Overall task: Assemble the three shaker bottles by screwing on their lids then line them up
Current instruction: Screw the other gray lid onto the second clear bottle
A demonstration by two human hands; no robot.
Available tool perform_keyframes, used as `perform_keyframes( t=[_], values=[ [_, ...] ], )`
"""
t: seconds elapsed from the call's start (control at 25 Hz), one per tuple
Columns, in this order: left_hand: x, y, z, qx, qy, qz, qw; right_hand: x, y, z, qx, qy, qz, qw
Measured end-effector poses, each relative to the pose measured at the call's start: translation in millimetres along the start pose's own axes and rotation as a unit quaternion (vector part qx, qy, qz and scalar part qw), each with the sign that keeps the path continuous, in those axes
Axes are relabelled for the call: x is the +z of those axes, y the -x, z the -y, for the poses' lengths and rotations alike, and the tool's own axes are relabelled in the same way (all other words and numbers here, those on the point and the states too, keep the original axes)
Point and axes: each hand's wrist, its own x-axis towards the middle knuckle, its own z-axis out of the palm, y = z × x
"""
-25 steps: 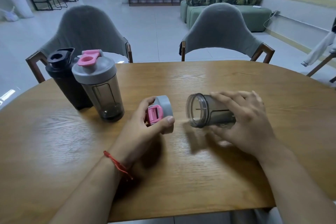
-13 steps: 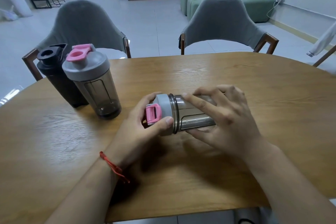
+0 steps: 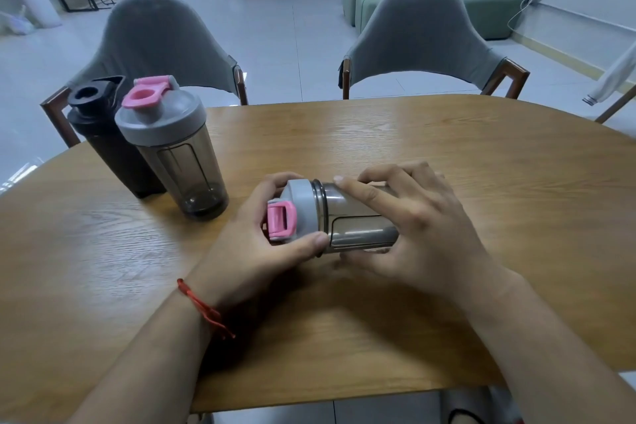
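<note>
Indoors, rounded wooden counter (image 3: 447,155) in tiled room, two grey chairs (image 3: 423,31) beyond, left hand (image 3: 247,251) curled round grey lid with pink flip cap (image 3: 303,206), right hand (image 3: 426,237) gripping sideways smoky plastic bottle (image 3: 354,220) at counter centre, black shaker bottle (image 3: 103,141) and grey-lidded shaker bottle (image 3: 172,155) upright far left.

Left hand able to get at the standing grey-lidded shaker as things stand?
Probably not yet: the left hand grips the lid of the bottle held sideways. The way itself looks free; nothing stands between it and the standing shaker.
</note>
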Motion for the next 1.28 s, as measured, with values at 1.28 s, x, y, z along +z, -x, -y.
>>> perform_keyframes(
  t=[1.28],
  values=[
    [-13.3,-3.7,0.6,-0.131,0.161,-0.006,0.978,-19.8,5.5,-29.5,0.111,-0.435,0.06,0.892]
  ],
)
